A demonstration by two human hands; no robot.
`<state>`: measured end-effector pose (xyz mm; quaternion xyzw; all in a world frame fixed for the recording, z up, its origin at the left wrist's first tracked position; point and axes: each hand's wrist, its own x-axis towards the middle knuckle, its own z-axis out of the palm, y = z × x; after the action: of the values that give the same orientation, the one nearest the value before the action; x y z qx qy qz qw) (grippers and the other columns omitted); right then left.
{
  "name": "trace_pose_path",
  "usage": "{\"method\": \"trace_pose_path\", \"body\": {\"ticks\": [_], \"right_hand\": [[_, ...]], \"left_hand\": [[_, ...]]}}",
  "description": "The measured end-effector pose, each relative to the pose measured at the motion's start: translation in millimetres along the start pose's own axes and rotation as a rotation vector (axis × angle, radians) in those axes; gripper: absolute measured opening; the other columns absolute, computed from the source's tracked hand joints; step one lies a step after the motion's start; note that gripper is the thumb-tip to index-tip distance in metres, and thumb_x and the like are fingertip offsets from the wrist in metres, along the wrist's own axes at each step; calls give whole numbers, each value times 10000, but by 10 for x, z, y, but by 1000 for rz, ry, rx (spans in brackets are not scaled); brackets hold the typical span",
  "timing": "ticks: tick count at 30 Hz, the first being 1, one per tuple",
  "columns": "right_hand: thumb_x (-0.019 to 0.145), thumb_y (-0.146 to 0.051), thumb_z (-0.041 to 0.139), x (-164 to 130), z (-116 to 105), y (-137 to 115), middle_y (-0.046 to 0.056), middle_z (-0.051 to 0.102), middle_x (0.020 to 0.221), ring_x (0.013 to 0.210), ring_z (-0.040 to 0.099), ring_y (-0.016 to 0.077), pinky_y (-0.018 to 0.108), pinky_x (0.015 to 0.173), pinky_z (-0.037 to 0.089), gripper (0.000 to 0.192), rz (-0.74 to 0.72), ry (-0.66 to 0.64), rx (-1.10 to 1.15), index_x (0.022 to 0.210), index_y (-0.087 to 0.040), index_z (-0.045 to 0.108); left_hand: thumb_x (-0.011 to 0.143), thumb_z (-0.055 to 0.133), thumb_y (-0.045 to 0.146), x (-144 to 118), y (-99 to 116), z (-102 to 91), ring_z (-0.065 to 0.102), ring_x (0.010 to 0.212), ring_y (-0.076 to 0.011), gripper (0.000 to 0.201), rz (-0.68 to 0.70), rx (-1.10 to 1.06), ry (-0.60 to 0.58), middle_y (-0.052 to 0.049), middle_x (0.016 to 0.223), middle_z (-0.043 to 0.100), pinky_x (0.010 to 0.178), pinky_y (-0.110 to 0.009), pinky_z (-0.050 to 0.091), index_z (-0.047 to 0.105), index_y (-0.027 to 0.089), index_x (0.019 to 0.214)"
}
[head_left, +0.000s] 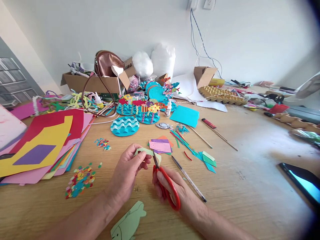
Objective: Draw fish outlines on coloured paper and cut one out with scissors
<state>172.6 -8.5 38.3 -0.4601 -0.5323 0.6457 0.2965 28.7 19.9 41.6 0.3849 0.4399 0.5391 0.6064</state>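
Red-handled scissors (165,181) gripped by right hand (172,186) apparently cut green paper (147,152) pinched by left hand (127,171).

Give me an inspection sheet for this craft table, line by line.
Surface: wooden table, crowded at the back.
Job's things: pale green paper piece pinched in left hand; red-handled scissors in right hand, blades at the paper.
Clutter: coloured paper sheets, confetti dots, pen, green paper fish, blue wave discs, cardboard boxes, egg carton, phone.
Fingers: both hands gripping.
Cables: blue cord down the wall.
Surroundings: white wall.
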Motion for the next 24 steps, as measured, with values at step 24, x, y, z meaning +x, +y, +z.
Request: {"method": "trace_pose_path", "body": {"ticks": [24], "right_hand": [[811, -608, 420, -8, -7, -3, -59, 415, 482, 444, 367, 96, 220, 429, 266, 423, 4, 8, -2, 656, -215, 409]], "left_hand": [[713, 627, 250, -2, 16, -9, 551, 639, -108, 108, -29, 5, -27, 14, 668, 627, 585, -209, 439, 549, 176, 699]]}}
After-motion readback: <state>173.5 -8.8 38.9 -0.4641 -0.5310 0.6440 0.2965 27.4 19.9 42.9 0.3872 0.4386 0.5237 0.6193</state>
